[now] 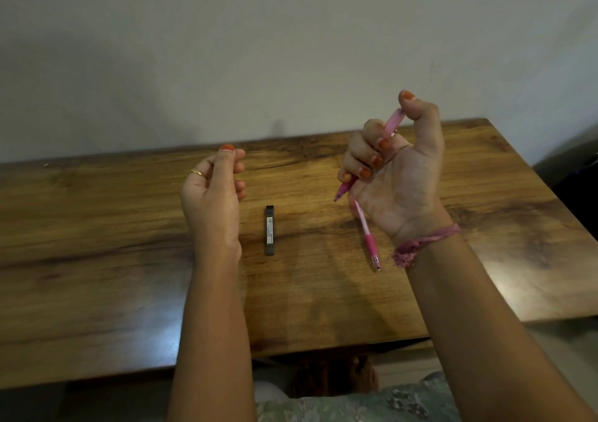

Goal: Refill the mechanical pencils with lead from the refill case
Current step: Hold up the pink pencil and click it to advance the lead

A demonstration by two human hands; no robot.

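Pink mechanical pencil [390, 124] sits gripped in the right hand [396, 176], thumb on its cap, tip down-left. The left hand [213, 188] pinches thumb to forefinger; any lead there is too fine to see. Between them the refill case [270, 230] lies mid-bench [97, 227], long axis front-to-back, nearer the left. A second pencil [367, 234] lies partly hidden under the right wrist.
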